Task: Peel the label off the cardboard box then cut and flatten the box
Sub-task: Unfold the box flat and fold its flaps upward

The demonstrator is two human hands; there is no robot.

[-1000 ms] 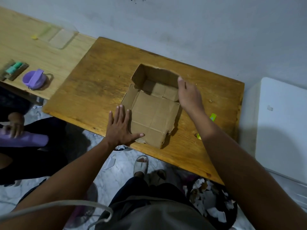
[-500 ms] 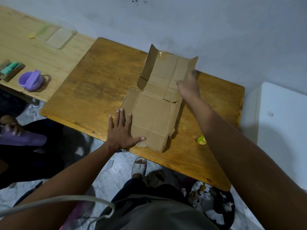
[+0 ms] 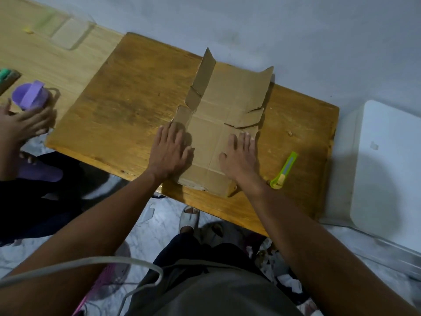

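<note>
Both hands lie spread and flat, palms down, gripping nothing: the left hand (image 3: 169, 153) presses on the left edge of the cardboard box (image 3: 218, 124), its fingers partly on the cardboard and partly on the wood, while the right hand (image 3: 240, 156) presses on the right part of the near panel, fingers pointing away from the person. The box is cut open and laid out nearly flat on the dark wooden table (image 3: 127, 106), running from the near edge of the table towards the wall. Its far panel has two side flaps that stand up a little, one on the left and one on the right; short cuts show along the right side near the middle.

Just to the right of the right wrist, a green utility knife (image 3: 284, 171) lies on the table, apart from the box. A white appliance (image 3: 387, 165) stands beside the table's right end. To the left, a lighter wooden table (image 3: 45, 60) adjoins, bearing a purple container (image 3: 29, 95); another person's hand (image 3: 25, 126), blurred, is just below it.
</note>
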